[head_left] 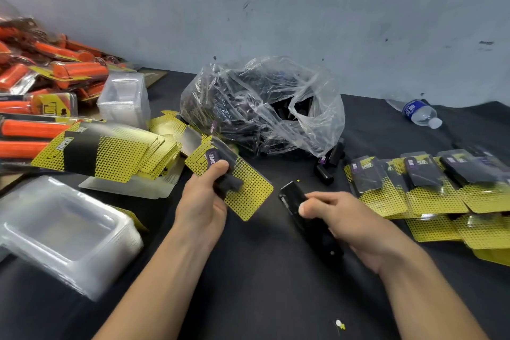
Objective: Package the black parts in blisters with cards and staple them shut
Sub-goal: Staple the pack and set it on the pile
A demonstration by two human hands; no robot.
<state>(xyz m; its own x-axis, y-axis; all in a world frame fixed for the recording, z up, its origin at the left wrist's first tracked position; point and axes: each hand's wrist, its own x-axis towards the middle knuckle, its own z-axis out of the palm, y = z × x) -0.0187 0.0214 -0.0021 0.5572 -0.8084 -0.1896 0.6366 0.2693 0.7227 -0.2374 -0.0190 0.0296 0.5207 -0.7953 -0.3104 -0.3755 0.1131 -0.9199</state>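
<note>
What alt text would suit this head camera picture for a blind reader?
A person's left hand holds a blister pack with a yellow card and black part, while the right hand grips a black stapler. To the right lie filled packs; behind sits a plastic bag of black parts.

Over the black bench (256,270), the left hand (202,201) grips a filled blister pack (234,182) on its yellow card, the right hand (350,222) holds a black stapler (300,212), and finished packs (430,182) lie rightward.
</note>
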